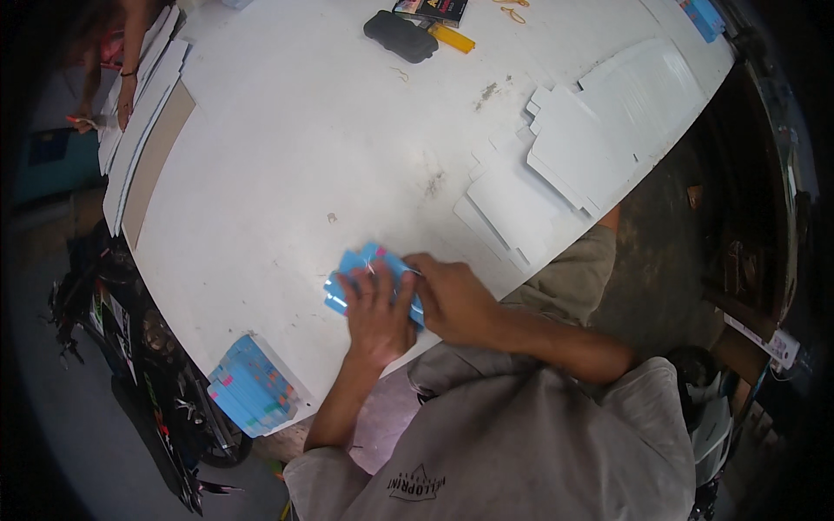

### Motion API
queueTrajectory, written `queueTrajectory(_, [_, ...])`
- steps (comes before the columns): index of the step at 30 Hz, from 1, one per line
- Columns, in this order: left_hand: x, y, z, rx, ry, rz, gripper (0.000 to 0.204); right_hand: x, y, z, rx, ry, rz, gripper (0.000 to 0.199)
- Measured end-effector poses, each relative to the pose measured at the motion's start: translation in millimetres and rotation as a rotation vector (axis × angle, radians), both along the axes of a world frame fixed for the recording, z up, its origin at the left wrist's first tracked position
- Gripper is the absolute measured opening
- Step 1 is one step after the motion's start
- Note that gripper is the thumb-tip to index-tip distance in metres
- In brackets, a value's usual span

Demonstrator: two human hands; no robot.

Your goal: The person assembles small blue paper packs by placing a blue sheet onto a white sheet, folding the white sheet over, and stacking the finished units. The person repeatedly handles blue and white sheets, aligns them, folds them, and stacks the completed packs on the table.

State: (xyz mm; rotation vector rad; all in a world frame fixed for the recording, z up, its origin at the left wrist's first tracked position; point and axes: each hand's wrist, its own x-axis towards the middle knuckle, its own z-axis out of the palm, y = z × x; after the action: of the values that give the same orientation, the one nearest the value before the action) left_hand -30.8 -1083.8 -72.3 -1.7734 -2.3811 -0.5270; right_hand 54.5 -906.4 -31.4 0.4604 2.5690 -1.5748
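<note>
White worktable (287,174) near edge: my left hand (380,314), fingers spread, and right hand (453,300), fingers together, press one blue carton blank (360,263) flat. One blue stack (252,386) sits left; white die-cut blanks (573,148) right; one black pouch (400,36) far.

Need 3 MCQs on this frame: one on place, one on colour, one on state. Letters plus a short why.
1. Where is the stack of blue cartons?
A. table's near-left edge
B. beside the dark pad
C. on the white blanks

2. What colour is the flat carton under the hands?
A. white
B. light blue
C. yellow

3. How are the hands placed?
A. both lifted
B. both pressing on the carton
C. one off the table

Answers:
1 A: the stack overhangs the table edge left of the person.
2 B: blue shows around the fingers.
3 B: left hand and right hand lie flat on it.
</note>
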Motion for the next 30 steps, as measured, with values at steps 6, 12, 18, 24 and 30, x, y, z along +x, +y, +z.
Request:
queueTrajectory(6, [-8,28,40,-0.347,-0.357,-0.03,0.082,33,39,17,0.61,0.311,-0.359,0.034])
queueTrajectory(12, [3,74,35,-0.245,-0.284,-0.198,0.094,44,58,-19,1.028,0.24,-0.323,0.034])
queueTrajectory(18, [6,90,34,-0.281,-0.325,-0.199,0.075,51,43,-14,0.741,0.282,-0.272,0.037])
queueTrajectory(24, [3,88,33,-0.213,-0.323,-0.204,0.059,46,49,-2,0.532,0.365,-0.338,0.038])
queueTrajectory(30, [-10,59,38,-0.21,-0.302,-0.094,0.055,40,53,-29,0.505,0.525,-0.358,0.05])
